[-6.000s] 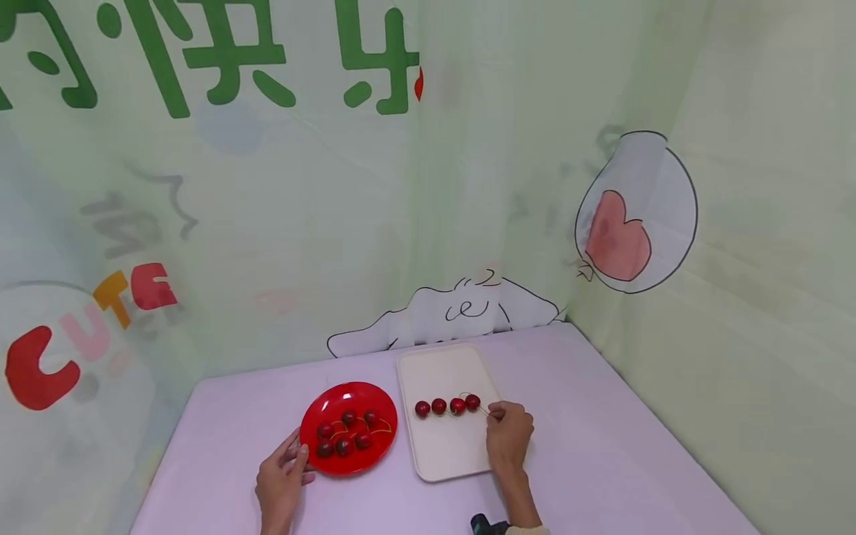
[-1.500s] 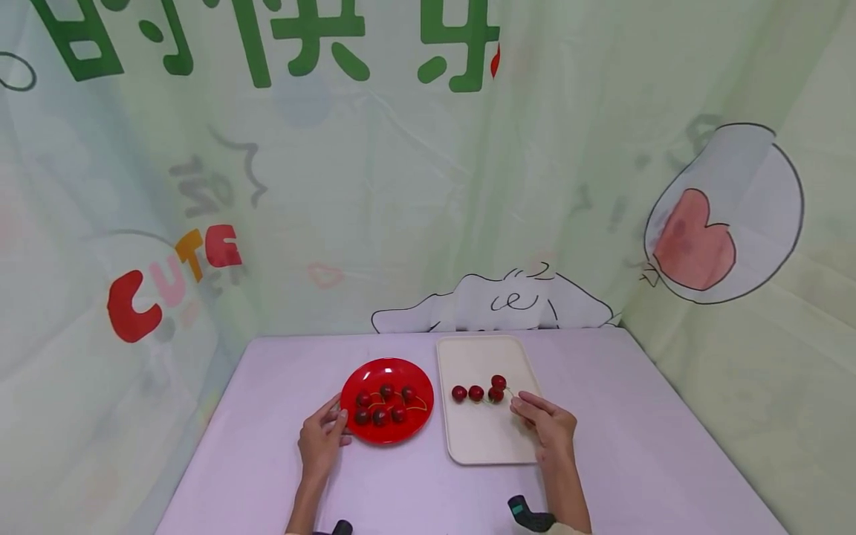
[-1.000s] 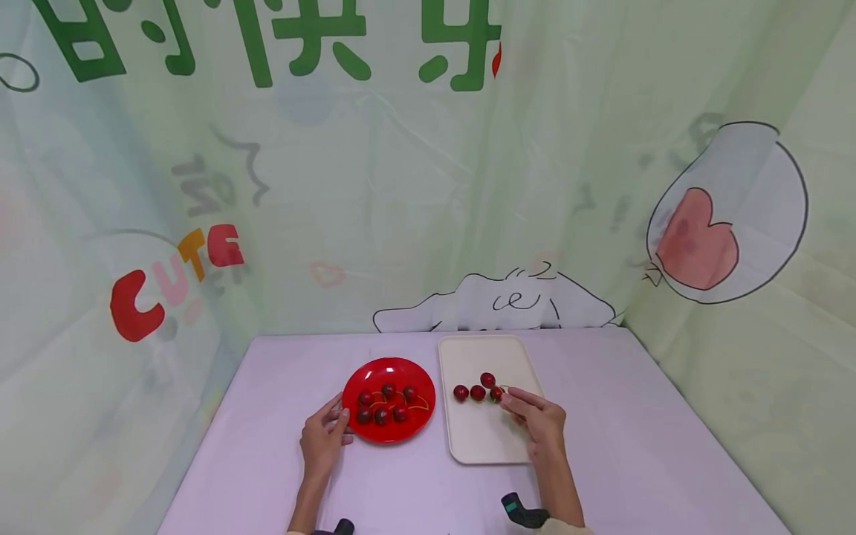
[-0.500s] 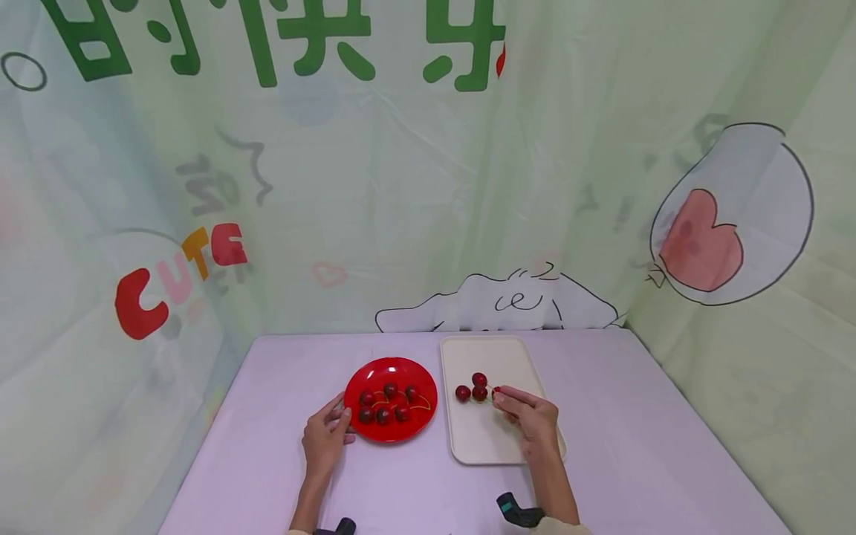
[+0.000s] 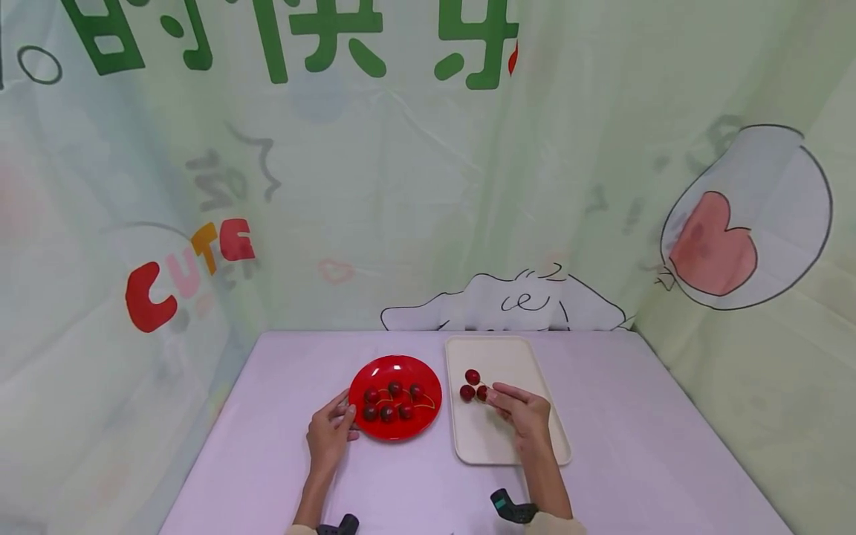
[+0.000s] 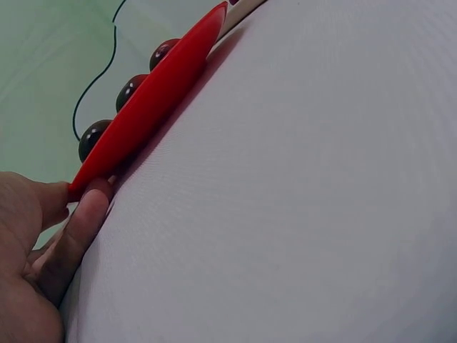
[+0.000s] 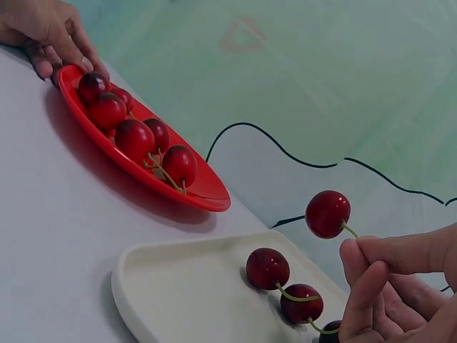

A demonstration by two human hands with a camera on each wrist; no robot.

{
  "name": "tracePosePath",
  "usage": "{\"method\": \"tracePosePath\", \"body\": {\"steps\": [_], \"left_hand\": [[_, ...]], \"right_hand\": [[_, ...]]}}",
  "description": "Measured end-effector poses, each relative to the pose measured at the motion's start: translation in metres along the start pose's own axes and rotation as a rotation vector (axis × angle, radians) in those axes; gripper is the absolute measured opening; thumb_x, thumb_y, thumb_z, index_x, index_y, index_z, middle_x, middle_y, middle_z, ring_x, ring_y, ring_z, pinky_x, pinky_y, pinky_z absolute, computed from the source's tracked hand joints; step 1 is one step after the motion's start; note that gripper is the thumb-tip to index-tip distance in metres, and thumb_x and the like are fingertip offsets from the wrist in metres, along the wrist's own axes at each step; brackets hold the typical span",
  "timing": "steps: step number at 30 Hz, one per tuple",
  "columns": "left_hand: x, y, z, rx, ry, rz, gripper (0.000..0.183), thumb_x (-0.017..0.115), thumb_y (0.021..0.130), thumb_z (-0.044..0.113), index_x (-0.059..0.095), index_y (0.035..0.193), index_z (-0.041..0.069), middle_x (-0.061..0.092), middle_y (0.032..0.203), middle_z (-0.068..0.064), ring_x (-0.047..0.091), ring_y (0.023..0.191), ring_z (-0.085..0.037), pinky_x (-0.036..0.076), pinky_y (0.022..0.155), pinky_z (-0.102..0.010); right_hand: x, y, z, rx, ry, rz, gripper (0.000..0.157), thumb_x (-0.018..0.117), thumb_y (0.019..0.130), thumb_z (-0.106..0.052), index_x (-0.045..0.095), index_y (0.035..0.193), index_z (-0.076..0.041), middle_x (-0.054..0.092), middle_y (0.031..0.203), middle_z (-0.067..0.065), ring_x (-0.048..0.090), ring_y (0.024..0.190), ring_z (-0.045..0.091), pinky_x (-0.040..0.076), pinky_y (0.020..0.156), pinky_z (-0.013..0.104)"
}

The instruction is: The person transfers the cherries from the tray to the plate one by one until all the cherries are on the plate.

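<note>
My left hand [image 5: 328,438] grips the near left rim of a red plate [image 5: 394,364], thumb on top and fingers beneath in the left wrist view. Several dark red cherries [image 5: 387,413] with green stems lie on that plate. Over the cream tray [image 5: 488,446], my right hand [image 5: 528,422] pinches the stem of a cherry [image 7: 328,214] between thumb and finger. This cherry hangs in the air, clear of the tray. Below it, a cherry [image 7: 268,269] and another cherry [image 7: 301,304] rest in a row on the tray; a third [image 7: 330,332] is partly hidden by my fingers.
Plate and tray stand side by side on a table with a pale lilac cloth [image 5: 401,490], the tray on the right. A printed curtain [image 5: 401,186] hangs behind and along both sides. Each wrist wears a black device [image 5: 511,507].
Six seconds ago the pinched cherry was at the right end of the row; it has since been raised and carried left over the others. My left hand stays on the plate. The head view has shifted.
</note>
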State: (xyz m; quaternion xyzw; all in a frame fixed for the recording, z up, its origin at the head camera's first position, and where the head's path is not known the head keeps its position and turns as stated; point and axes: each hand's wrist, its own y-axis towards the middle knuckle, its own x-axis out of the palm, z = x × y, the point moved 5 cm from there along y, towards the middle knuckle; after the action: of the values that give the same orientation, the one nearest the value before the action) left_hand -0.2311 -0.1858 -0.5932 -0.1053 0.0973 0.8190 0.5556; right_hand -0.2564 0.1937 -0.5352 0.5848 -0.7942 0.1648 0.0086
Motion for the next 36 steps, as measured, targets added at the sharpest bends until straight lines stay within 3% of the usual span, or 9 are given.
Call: {"method": "tracePosePath", "body": {"steps": [5, 12, 21, 30, 36], "left_hand": [[0.001, 0.000, 0.002, 0.002, 0.001, -0.006, 0.043, 0.069, 0.108, 0.013, 0.067, 0.151, 0.012, 0.075, 0.117, -0.022, 0.078, 0.068, -0.015, 0.062, 0.063, -0.016], [-0.002, 0.000, 0.003, 0.015, -0.004, -0.004, 0.043, 0.069, 0.108, 0.012, 0.066, 0.151, 0.011, 0.075, 0.117, -0.023, 0.078, 0.068, -0.016, 0.063, 0.063, -0.017], [0.000, 0.002, -0.001, -0.007, -0.008, -0.003, 0.043, 0.069, 0.108, 0.014, 0.067, 0.151, 0.014, 0.075, 0.117, -0.021, 0.077, 0.066, -0.016, 0.063, 0.064, -0.017], [0.002, 0.002, -0.003, -0.010, -0.008, 0.002, 0.043, 0.069, 0.108, 0.014, 0.067, 0.151, 0.014, 0.074, 0.117, -0.022, 0.078, 0.066, -0.017, 0.063, 0.064, -0.018], [0.002, 0.003, -0.004, -0.006, 0.013, 0.005, 0.043, 0.070, 0.108, 0.015, 0.067, 0.151, 0.015, 0.075, 0.118, -0.021, 0.077, 0.065, -0.015, 0.062, 0.064, -0.017]], "right_hand": [[0.003, 0.002, -0.001, -0.005, -0.008, -0.006, 0.020, 0.083, 0.092, 0.004, 0.082, 0.112, 0.005, 0.083, 0.080, -0.003, 0.080, 0.071, 0.008, 0.066, 0.069, 0.020], [0.014, 0.002, 0.000, 0.010, -0.043, -0.021, 0.036, 0.086, 0.091, -0.001, 0.076, 0.125, 0.010, 0.085, 0.088, 0.002, 0.081, 0.076, 0.009, 0.066, 0.073, 0.021], [0.029, 0.003, -0.001, -0.010, -0.067, -0.024, 0.030, 0.085, 0.092, 0.001, 0.079, 0.120, 0.009, 0.085, 0.090, 0.006, 0.081, 0.074, 0.010, 0.067, 0.072, 0.022], [0.044, 0.006, 0.004, -0.008, -0.136, -0.028, 0.029, 0.082, 0.096, -0.004, 0.078, 0.122, 0.007, 0.085, 0.095, 0.009, 0.084, 0.082, 0.018, 0.069, 0.085, 0.031], [0.057, 0.002, 0.002, -0.026, -0.164, -0.029, 0.030, 0.081, 0.097, -0.003, 0.077, 0.124, 0.009, 0.085, 0.095, 0.010, 0.083, 0.078, 0.016, 0.068, 0.077, 0.024]]}}
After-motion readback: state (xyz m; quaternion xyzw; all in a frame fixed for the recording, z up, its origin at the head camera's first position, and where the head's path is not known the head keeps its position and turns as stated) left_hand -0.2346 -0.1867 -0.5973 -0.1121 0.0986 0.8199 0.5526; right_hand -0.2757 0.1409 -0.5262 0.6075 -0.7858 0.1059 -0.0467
